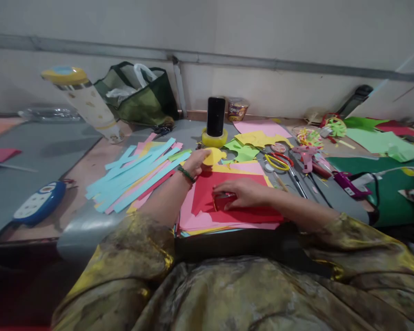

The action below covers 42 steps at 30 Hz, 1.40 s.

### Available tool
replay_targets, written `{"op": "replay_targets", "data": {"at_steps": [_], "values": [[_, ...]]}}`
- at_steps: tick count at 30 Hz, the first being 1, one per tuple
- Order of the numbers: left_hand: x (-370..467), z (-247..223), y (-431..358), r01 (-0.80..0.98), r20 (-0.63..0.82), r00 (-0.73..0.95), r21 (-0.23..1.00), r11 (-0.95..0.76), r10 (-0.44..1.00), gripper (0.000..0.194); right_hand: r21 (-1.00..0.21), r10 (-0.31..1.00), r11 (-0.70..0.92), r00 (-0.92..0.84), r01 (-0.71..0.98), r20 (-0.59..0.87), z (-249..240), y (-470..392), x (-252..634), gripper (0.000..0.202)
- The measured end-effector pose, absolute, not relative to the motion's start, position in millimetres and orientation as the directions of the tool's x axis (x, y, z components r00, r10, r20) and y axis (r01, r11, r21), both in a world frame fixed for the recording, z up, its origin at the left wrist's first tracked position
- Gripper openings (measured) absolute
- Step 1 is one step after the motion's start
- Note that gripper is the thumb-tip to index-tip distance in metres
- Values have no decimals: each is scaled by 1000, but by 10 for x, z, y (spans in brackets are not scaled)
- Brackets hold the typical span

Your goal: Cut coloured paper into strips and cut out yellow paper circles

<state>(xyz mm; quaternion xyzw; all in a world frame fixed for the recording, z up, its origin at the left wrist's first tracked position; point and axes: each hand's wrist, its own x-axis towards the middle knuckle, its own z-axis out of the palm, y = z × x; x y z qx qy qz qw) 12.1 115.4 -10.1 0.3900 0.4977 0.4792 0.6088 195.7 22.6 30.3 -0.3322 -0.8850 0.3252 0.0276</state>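
My left hand (196,166) is closed on a rounded piece of yellow paper (213,156), just beyond the paper stack. Over the red paper (203,191), my right hand (243,193) curls with its fingertips down around a small object (224,200). The object is dark and reddish with a thin yellowish edge, and the fingers hide most of it, so I cannot make out its kind. Beneath the red paper lie pink sheets (193,221) with yellow and blue edges showing. Left of my left hand, blue, pink and yellow paper strips (141,172) are spread in a loose pile.
A phone (215,116) stands upright in a yellow tape roll (214,138). To the right are yellow-handled scissors (276,162), a pink glue gun (307,158) and a purple power strip (351,185). A tall bottle (89,103) and a green bag (148,101) stand at the back left.
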Motion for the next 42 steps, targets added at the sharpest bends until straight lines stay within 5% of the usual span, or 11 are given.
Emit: {"op": "replay_targets", "data": {"at_steps": [3, 6, 7, 11, 15, 17, 20, 24, 35, 38, 42], "values": [[219, -136, 1071, -120, -241, 75, 961, 249, 968, 10, -673, 483, 546, -844, 499, -234, 377, 80, 1952, 33], [267, -154, 1031, -72, -212, 70, 974, 217, 975, 12, -835, 91, 413, -929, 363, -359, 506, -139, 2020, 23], [271, -153, 1028, -67, -198, 57, 977, 202, 978, 12, -854, 75, 379, -931, 357, -356, 534, -185, 2040, 23], [253, -99, 1014, -75, -141, 12, 987, 141, 990, 6, -632, 554, 539, -800, 557, -232, 515, -188, 2069, 29], [216, 35, 972, -75, -103, 13, 992, 103, 995, 7, -619, 472, 593, -845, 515, -250, 492, -160, 2141, 28], [197, 116, 956, -78, -83, 0, 993, 83, 997, 9, -590, 545, 585, -809, 557, -223, 514, -153, 2191, 16], [155, 242, 946, -104, -49, -40, 994, 44, 998, 11, -341, 775, 545, -615, 766, -145, 496, -89, 2207, 21], [70, 430, 899, -160, 0, -60, 987, -10, 998, 18, -189, 782, 565, -594, 803, -188, 342, 12, 2110, 36], [71, 671, 324, 9, -51, 300, 999, 51, 952, 39, -349, 867, 420, -484, 837, -118, 269, 219, 2377, 37], [104, 494, 332, 140, -121, 391, 988, 71, 912, 39, -408, 919, 308, -380, 860, -107, 305, 309, 2457, 37], [243, 258, 385, 400, -192, 498, 916, -27, 846, 24, -330, 890, 344, -417, 879, -182, 334, 323, 2411, 33]]}}
